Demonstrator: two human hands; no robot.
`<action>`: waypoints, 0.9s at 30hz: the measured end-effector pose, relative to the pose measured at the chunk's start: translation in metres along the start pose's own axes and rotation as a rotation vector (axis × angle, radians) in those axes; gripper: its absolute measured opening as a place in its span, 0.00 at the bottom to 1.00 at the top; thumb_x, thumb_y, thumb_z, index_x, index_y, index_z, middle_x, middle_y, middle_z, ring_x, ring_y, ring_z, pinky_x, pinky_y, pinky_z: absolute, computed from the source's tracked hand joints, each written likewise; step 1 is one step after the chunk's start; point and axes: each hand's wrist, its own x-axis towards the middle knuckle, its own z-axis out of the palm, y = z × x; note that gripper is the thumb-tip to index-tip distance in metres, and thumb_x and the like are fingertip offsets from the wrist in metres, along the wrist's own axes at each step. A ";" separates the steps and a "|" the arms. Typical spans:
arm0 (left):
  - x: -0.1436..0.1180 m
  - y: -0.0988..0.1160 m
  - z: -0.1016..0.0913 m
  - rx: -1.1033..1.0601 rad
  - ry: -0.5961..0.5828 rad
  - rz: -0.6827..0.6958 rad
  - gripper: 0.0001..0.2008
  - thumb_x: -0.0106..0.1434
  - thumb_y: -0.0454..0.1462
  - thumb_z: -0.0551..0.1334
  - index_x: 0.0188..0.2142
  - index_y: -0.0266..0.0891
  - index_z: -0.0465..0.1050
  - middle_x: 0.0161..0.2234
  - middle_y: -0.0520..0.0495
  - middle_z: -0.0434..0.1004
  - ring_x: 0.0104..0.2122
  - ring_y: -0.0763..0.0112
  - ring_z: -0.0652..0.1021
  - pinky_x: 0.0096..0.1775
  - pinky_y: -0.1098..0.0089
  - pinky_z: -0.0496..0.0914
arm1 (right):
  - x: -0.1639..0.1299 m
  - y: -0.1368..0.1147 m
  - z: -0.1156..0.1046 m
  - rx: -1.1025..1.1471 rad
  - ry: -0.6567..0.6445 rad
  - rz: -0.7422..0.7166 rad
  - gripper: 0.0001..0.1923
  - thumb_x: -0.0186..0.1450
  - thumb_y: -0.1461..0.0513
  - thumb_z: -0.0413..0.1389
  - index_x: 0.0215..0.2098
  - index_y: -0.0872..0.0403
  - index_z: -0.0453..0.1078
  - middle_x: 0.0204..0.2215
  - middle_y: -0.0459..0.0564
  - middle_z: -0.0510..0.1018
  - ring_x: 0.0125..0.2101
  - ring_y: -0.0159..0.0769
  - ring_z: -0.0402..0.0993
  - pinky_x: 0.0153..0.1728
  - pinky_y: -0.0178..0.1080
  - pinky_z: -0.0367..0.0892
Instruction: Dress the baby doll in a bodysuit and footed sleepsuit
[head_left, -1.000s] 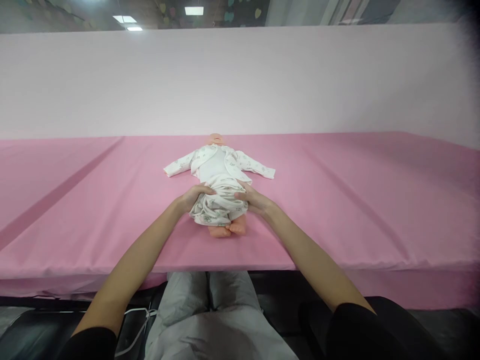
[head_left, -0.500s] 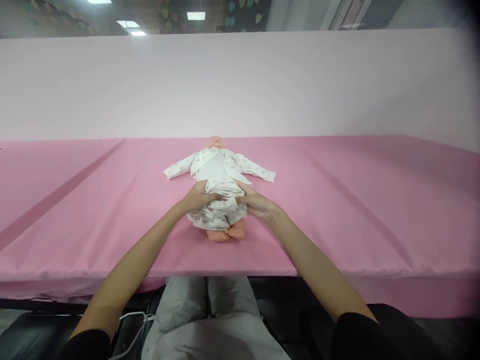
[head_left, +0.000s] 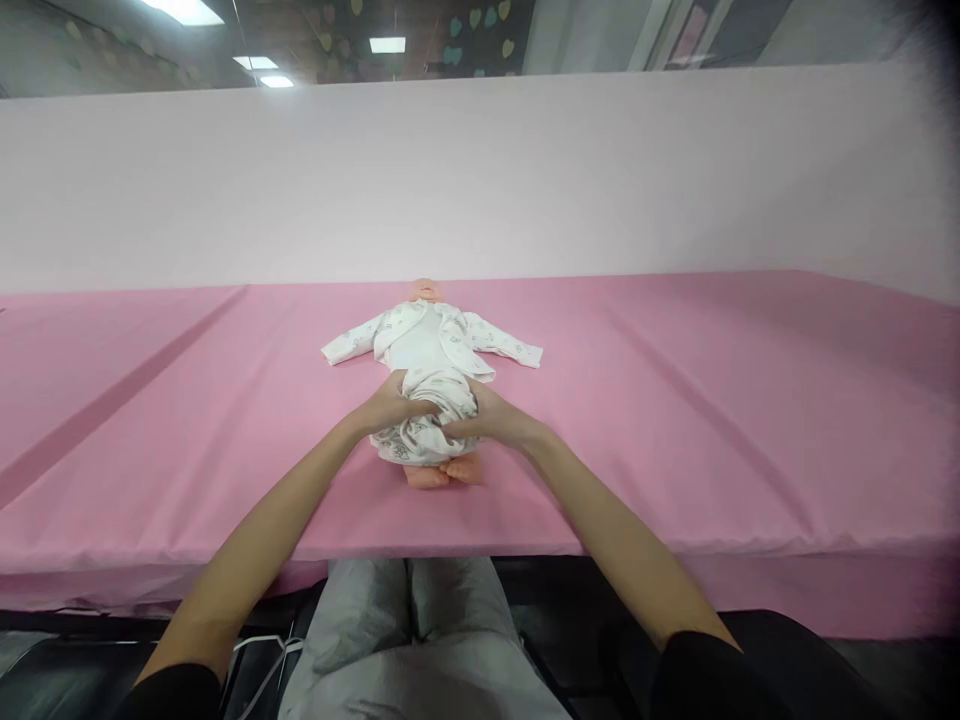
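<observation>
Pink cloth covers the long table (head_left: 675, 420), which runs across the whole view with a pale pink wall (head_left: 480, 180) rising behind it and ceiling lights (head_left: 387, 45) showing above that. Two faint folds cross the cloth on the left, well apart from the work. Near the table's front middle lies a baby doll (head_left: 427, 400) on its back, head (head_left: 425, 290) toward the wall and bare feet (head_left: 442, 470) toward the person. It wears a white printed jacket (head_left: 450, 335), open at the chest, with both sleeves spread flat to the sides. Bunched around the doll's hips and legs is a pair of white printed trousers (head_left: 424, 430). The left hand (head_left: 394, 402) curls over the left side of this bunched cloth and the right hand (head_left: 491, 420) over the right side, fingers of both clenched into the fabric at about waist height. The gathered cloth and the two hands hide the doll's legs; only the feet poke out below. Under the table edge the person's grey-clad lap (head_left: 420, 620) shows, with a white cord (head_left: 259, 660) hanging to the left of it. Compared with a second ago, the hands have drawn closer together over the doll's middle, the trousers look more tightly gathered, and the doll sits slightly further left in the view.
</observation>
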 end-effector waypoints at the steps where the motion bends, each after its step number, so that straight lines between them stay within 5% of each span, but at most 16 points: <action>1: 0.001 -0.002 -0.003 -0.013 -0.012 -0.003 0.21 0.49 0.35 0.67 0.44 0.35 0.70 0.37 0.47 0.76 0.38 0.64 0.76 0.38 0.68 0.71 | -0.002 -0.002 0.008 -0.060 0.057 -0.052 0.34 0.49 0.65 0.64 0.54 0.54 0.62 0.46 0.52 0.73 0.45 0.42 0.70 0.42 0.41 0.70; 5: 0.006 -0.011 -0.024 -0.148 -0.230 -0.032 0.26 0.46 0.34 0.69 0.47 0.34 0.69 0.37 0.45 0.77 0.38 0.63 0.77 0.41 0.64 0.72 | -0.010 -0.010 0.037 -0.165 0.184 -0.219 0.35 0.52 0.68 0.56 0.58 0.53 0.57 0.45 0.50 0.73 0.43 0.40 0.71 0.40 0.40 0.70; 9: 0.024 -0.019 -0.050 -0.381 -0.516 -0.125 0.36 0.41 0.36 0.72 0.51 0.33 0.67 0.41 0.39 0.78 0.42 0.55 0.77 0.44 0.59 0.71 | -0.021 -0.009 0.053 -0.083 0.353 -0.225 0.31 0.51 0.69 0.53 0.53 0.52 0.62 0.39 0.47 0.74 0.37 0.38 0.72 0.34 0.38 0.71; 12: 0.041 -0.015 -0.050 -0.466 -0.421 -0.088 0.31 0.48 0.37 0.70 0.53 0.36 0.67 0.44 0.39 0.77 0.45 0.57 0.77 0.49 0.58 0.68 | -0.031 -0.003 0.065 -0.035 0.499 -0.229 0.28 0.50 0.69 0.55 0.50 0.52 0.63 0.39 0.48 0.74 0.37 0.38 0.72 0.35 0.39 0.72; 15: 0.051 -0.004 -0.027 -0.284 -0.370 0.064 0.19 0.53 0.33 0.66 0.45 0.36 0.73 0.44 0.40 0.77 0.47 0.61 0.76 0.52 0.59 0.65 | -0.043 0.004 0.079 -0.020 0.558 -0.248 0.27 0.52 0.68 0.55 0.51 0.52 0.62 0.41 0.49 0.74 0.40 0.39 0.73 0.37 0.39 0.73; 19: 0.050 0.003 0.011 0.272 -0.659 0.318 0.12 0.55 0.33 0.64 0.40 0.42 0.78 0.47 0.47 0.77 0.53 0.59 0.71 0.57 0.62 0.59 | -0.056 0.011 0.098 -0.068 0.707 -0.247 0.27 0.53 0.67 0.56 0.52 0.54 0.62 0.44 0.53 0.74 0.42 0.40 0.74 0.39 0.40 0.73; 23: 0.046 -0.005 0.029 0.612 -0.639 0.386 0.11 0.53 0.30 0.65 0.35 0.46 0.79 0.49 0.52 0.76 0.58 0.57 0.65 0.63 0.61 0.42 | -0.064 0.013 0.109 -0.097 0.800 -0.210 0.27 0.54 0.66 0.57 0.53 0.54 0.63 0.43 0.53 0.75 0.41 0.41 0.74 0.39 0.40 0.74; 27: 0.041 -0.011 0.033 0.689 -0.620 0.444 0.12 0.52 0.32 0.66 0.37 0.48 0.79 0.47 0.51 0.77 0.58 0.57 0.65 0.63 0.58 0.37 | -0.070 0.017 0.121 -0.110 0.865 -0.153 0.28 0.55 0.64 0.57 0.54 0.54 0.63 0.45 0.54 0.75 0.41 0.42 0.74 0.38 0.40 0.73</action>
